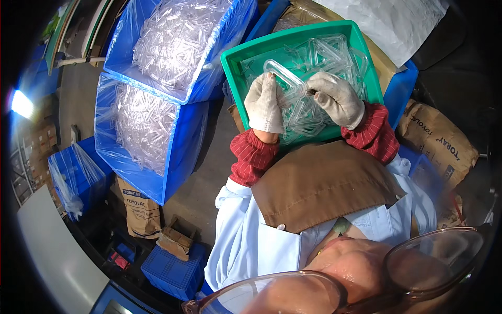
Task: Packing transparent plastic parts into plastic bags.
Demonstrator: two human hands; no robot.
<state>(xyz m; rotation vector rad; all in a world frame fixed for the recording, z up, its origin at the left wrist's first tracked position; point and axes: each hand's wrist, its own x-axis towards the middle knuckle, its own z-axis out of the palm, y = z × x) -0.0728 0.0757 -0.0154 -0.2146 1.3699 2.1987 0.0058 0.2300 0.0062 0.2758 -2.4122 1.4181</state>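
Observation:
My left hand [264,102], in a white glove, is closed around one side of a clear plastic part [285,75] shaped like a long rounded loop. The fingers of my right hand [335,97], also gloved, pinch the other end of that part. A small dark spot shows at the right fingertips; I cannot make out what it is. Both hands are above a green tray [370,63], which holds many similar clear plastic parts [327,55] in a loose, tangled heap.
Left of the tray stand two blue bins [184,141], lined with clear film and heaped with small clear plastic pieces [172,44]. A white sheet or bag [392,23] lies beyond the tray. Brown paper sacks [436,138] rest at the right, and a blue crate [175,269] is at lower left.

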